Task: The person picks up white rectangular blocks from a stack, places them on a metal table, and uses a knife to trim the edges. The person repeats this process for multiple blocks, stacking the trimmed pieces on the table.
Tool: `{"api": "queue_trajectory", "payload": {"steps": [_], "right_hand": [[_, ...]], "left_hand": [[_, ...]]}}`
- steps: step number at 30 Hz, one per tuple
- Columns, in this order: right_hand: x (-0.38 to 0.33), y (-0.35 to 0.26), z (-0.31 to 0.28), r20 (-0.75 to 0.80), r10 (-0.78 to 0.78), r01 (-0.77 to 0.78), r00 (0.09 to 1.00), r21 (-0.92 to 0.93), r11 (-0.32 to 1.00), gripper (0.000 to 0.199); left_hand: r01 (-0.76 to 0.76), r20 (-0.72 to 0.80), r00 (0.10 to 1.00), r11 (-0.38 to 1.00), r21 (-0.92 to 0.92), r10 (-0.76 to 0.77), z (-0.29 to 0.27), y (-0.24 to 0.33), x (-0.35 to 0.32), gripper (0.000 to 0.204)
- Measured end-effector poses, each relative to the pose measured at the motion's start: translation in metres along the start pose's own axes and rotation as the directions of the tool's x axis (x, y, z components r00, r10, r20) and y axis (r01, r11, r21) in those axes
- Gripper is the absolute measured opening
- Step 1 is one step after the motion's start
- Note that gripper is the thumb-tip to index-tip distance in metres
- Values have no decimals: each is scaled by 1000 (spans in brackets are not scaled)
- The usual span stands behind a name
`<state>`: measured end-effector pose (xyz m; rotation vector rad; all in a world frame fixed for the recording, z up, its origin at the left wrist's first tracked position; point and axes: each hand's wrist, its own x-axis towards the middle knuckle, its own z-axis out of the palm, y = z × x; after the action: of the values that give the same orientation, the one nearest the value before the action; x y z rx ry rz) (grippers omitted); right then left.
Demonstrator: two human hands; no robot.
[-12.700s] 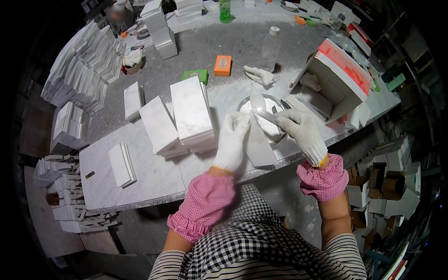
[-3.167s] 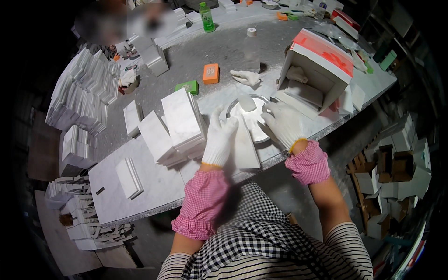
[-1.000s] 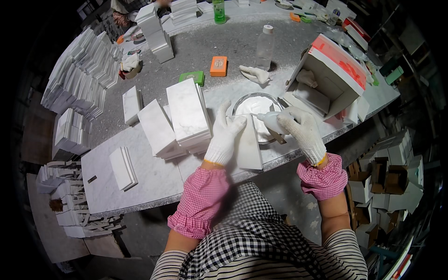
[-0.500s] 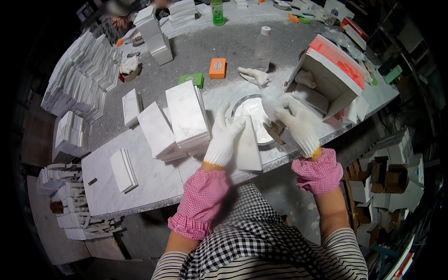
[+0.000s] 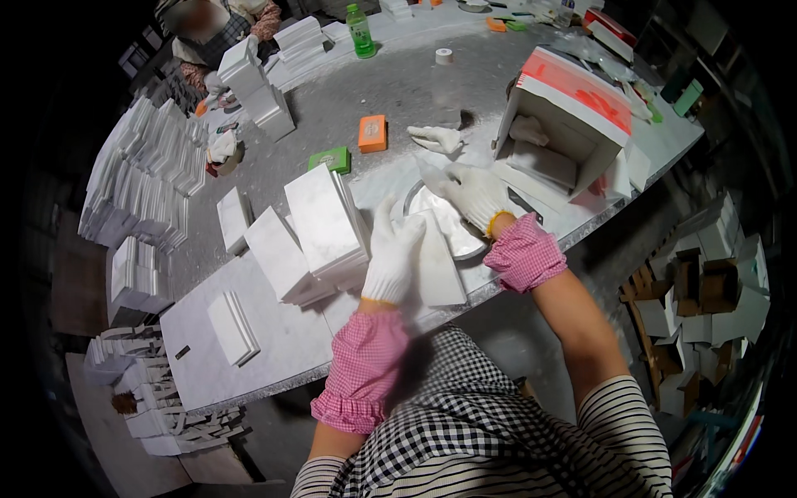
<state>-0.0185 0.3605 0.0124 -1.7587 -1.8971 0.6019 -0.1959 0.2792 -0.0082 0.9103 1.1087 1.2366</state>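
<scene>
My left hand (image 5: 390, 264), in a white knit glove, grips a white marble tile (image 5: 441, 270) by its left side, with the thumb near its top edge. Just beyond the tile, a round bowl (image 5: 410, 196) holds white paste and is partly covered by the tile and my right hand. My right hand (image 5: 476, 196), also gloved, is closed over the bowl around a pale translucent flat piece (image 5: 431, 173), whose exact kind is unclear. To the right of that wrist, a dark flat strip (image 5: 523, 203) lies partly hidden.
Stacked marble tiles (image 5: 328, 216) stand left of my left hand. An open box (image 5: 581, 104) with a red top sits at right. Farther off are a crumpled glove (image 5: 436, 139), an orange box (image 5: 373, 133), a clear bottle (image 5: 445, 87) and a person (image 5: 217, 37).
My right hand has moved left over the bowl, bringing the translucent piece with it. The blade seen earlier at the bowl's right rim is now hidden. My left hand keeps hold of the tile.
</scene>
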Motion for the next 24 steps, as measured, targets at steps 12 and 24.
{"api": "queue_trajectory", "payload": {"steps": [12, 24], "right_hand": [[-90, 19, -47, 93, -202, 222, 975, -333, 917, 31], [-84, 35, -46, 129, 23, -42, 991, 145, 989, 32]], "left_hand": [[-20, -9, 1000, 1000, -1, 20, -2, -3, 0, 82], [-66, -64, 996, 998, 12, 67, 0, -7, 3, 81]]}}
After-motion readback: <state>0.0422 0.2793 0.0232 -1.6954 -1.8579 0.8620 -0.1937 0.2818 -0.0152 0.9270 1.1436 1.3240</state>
